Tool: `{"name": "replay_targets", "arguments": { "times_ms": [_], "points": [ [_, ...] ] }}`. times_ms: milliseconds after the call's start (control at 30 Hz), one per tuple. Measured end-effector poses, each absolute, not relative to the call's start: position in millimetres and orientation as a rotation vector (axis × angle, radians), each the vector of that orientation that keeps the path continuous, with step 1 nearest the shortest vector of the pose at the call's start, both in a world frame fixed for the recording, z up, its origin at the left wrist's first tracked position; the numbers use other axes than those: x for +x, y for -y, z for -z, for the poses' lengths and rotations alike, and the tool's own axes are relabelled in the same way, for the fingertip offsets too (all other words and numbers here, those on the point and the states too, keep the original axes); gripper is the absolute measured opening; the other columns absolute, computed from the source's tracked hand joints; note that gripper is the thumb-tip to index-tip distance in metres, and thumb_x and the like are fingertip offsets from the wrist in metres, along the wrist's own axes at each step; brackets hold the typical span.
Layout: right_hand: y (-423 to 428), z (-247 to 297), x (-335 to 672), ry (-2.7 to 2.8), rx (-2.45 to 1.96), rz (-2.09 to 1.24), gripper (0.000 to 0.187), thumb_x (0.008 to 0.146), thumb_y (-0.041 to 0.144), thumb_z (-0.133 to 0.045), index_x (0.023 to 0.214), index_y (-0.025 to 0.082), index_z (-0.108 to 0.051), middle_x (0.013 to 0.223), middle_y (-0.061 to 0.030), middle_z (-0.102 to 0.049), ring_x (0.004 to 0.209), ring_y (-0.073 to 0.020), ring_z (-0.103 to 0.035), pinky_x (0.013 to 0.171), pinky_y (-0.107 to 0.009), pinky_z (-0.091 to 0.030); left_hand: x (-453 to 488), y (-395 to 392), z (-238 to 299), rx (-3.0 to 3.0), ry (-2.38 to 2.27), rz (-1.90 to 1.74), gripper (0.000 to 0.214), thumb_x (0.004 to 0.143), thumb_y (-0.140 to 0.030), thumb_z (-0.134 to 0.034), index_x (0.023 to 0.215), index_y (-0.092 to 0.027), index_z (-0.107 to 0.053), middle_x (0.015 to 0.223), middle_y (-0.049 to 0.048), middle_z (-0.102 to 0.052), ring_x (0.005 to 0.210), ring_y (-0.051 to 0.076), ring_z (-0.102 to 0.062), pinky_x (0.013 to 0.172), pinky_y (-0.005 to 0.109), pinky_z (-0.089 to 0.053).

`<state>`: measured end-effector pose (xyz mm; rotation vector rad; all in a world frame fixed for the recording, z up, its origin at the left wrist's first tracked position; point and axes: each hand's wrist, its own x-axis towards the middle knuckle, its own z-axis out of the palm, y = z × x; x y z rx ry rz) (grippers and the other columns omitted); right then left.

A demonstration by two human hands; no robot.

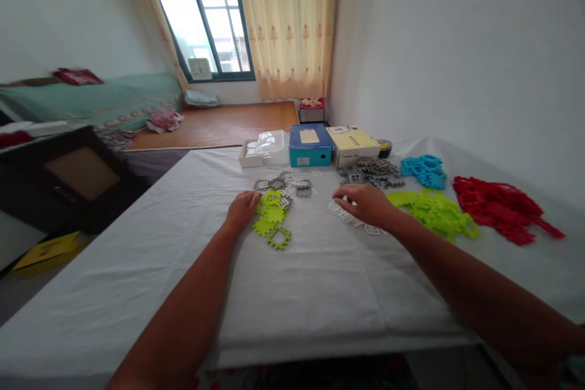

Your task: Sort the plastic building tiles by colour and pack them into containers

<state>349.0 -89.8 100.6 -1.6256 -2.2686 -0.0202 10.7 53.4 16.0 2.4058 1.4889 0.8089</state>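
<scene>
Pieces of lime-green plastic point(275, 214) lie in a loose group well in from the near edge of the cloth-covered table point(301, 298). The left hand point(244, 208) rests at their left side, fingers together and slightly bent; whether it grips a piece cannot be told. Towards the far edge, grey pieces point(303, 190) adjoin the group, with small white frames scattered over them. The right hand point(360, 202) is above more white frames point(372, 230), thumb and forefinger curled with a gap between them; whether it pinches anything cannot be told. Towards the right edge spread a grey heap point(372, 172), a blue heap point(423, 169), a lime-green heap point(432, 214) and a red heap point(498, 207). Near the far edge stand a blue box point(311, 157), a yellow-and-white box point(354, 145) and a clear container point(273, 145)
</scene>
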Motion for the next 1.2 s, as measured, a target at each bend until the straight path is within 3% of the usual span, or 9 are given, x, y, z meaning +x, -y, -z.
{"name": "replay_targets", "arguments": {
  "times_ms": [167, 300, 433, 667, 833, 967, 1100, 1200],
  "points": [
    [52, -85, 279, 2.444, -1.453, -0.036, 0.026, 0.091, 0.03, -0.052, 0.111, 0.021, -0.066, 0.109, -0.0073, -0.068, 0.098, -0.0198, -0.06, 0.08, -0.029, -0.045, 7, -53, -18, 2.308, -1.481, -0.878, 0.045, 0.092, -0.041, -0.032, 0.101, -0.019, -0.07, 0.106, 0.0075, -0.071, 0.102, 0.021, -0.062, 0.093, 0.032, -0.045],
    [32, -54, 243, 2.39, -1.361, -0.078, 0.043, 0.087, 0.033, -0.06, 0.126, 0.017, -0.057, 0.126, -0.0107, -0.061, 0.116, -0.0249, -0.05, 0.095, -0.037, -0.042, 3, -54, -17, 2.293, -1.451, -0.871, 0.046, 0.092, -0.041, -0.032, 0.102, -0.018, -0.07, 0.104, 0.0072, -0.071, 0.098, 0.021, -0.063, 0.089, 0.032, -0.047],
    [27, -23, 234, 2.258, -1.421, -0.132, 0.054, 0.083, 0.032, -0.063, 0.134, 0.017, -0.051, 0.137, -0.0122, -0.053, 0.124, -0.0276, -0.044, 0.1, -0.043, -0.039, 0, -56, -16, 2.308, -1.434, -0.839, 0.046, 0.093, -0.041, -0.031, 0.1, -0.019, -0.071, 0.101, 0.0066, -0.072, 0.095, 0.02, -0.063, 0.088, 0.03, -0.047],
    [23, -14, 244, 2.266, -1.248, -0.284, 0.037, 0.076, 0.02, -0.069, 0.112, 0.019, -0.064, 0.121, -0.009, -0.064, 0.108, -0.0222, -0.056, 0.095, -0.037, -0.042, 2, -54, -17, 2.419, -1.383, -0.797, 0.044, 0.093, -0.042, -0.033, 0.093, -0.02, -0.07, 0.097, 0.0076, -0.071, 0.095, 0.021, -0.062, 0.089, 0.031, -0.045],
    [31, -24, 240, 2.207, -1.214, -0.221, 0.024, 0.086, 0.023, -0.056, 0.107, 0.018, -0.067, 0.107, -0.0087, -0.069, 0.099, -0.0207, -0.061, 0.091, -0.034, -0.044, 2, -53, -16, 2.424, -1.387, -0.795, 0.045, 0.093, -0.042, -0.031, 0.095, -0.019, -0.069, 0.099, 0.0077, -0.07, 0.095, 0.02, -0.062, 0.089, 0.031, -0.045],
    [31, -26, 243, 1.976, -1.262, -0.342, 0.024, 0.089, 0.026, -0.051, 0.106, 0.02, -0.067, 0.1, -0.0062, -0.071, 0.087, -0.0171, -0.065, 0.083, -0.029, -0.047, 1, -51, -17, 2.395, -1.397, -0.795, 0.047, 0.094, -0.043, -0.029, 0.097, -0.019, -0.069, 0.102, 0.0077, -0.07, 0.097, 0.02, -0.061, 0.089, 0.03, -0.045],
    [24, -20, 254, 1.78, -1.28, -0.641, 0.033, 0.089, 0.031, -0.051, 0.116, 0.016, -0.061, 0.079, -0.0027, -0.071, 0.068, -0.0147, -0.063, 0.068, -0.027, -0.049, 1, -48, -19, 2.393, -1.4, -0.786, 0.049, 0.094, -0.045, -0.029, 0.096, -0.018, -0.07, 0.1, 0.0079, -0.07, 0.095, 0.02, -0.062, 0.087, 0.031, -0.045],
    [20, -19, 261, 1.746, -1.326, -0.696, 0.03, 0.087, 0.031, -0.054, 0.111, 0.016, -0.064, 0.085, -0.0046, -0.071, 0.069, -0.0148, -0.064, 0.07, -0.028, -0.05, 1, -48, -19, 2.385, -1.404, -0.794, 0.048, 0.093, -0.045, -0.03, 0.098, -0.019, -0.07, 0.1, 0.0074, -0.071, 0.096, 0.02, -0.062, 0.088, 0.03, -0.045]
  ]
}}
